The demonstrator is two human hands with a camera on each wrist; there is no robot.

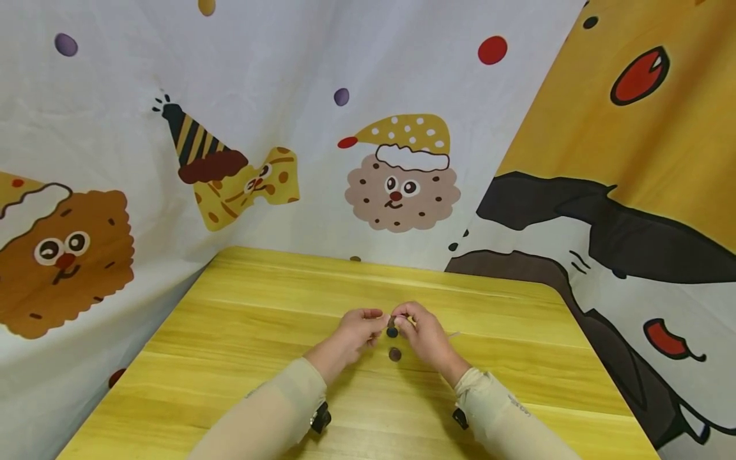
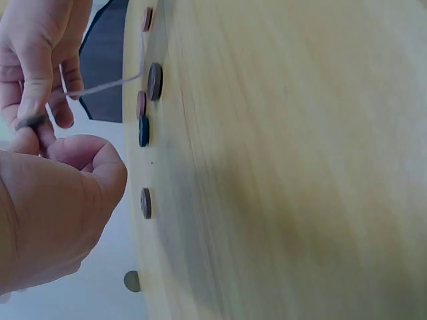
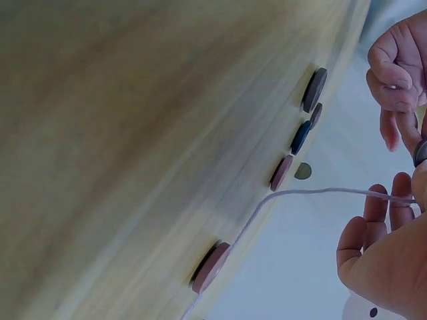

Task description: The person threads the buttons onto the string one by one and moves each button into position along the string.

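Cord [image 3: 327, 190], thin and pale grey, trails slackly from the right hand [image 1: 424, 329] to the yellow wood-grained desk [image 1: 201, 358], passing right by a pinkish-brown round disc [image 3: 211, 267]. The left hand [image 1: 358, 329] pinches a small dark round disc [image 2: 30, 122] above the desk; the right hand's thumb and finger close there too, apparently gripping the cord. Whether it passes through the held disc cannot be told. Crowded fingertips on so small a rim could let the disc slip, perhaps knocking the dark blue round disc [image 3: 301, 137] lying below. A careless tug could drag the cord against the pinkish-brown disc, shifting it, or pull the cord's end loose.
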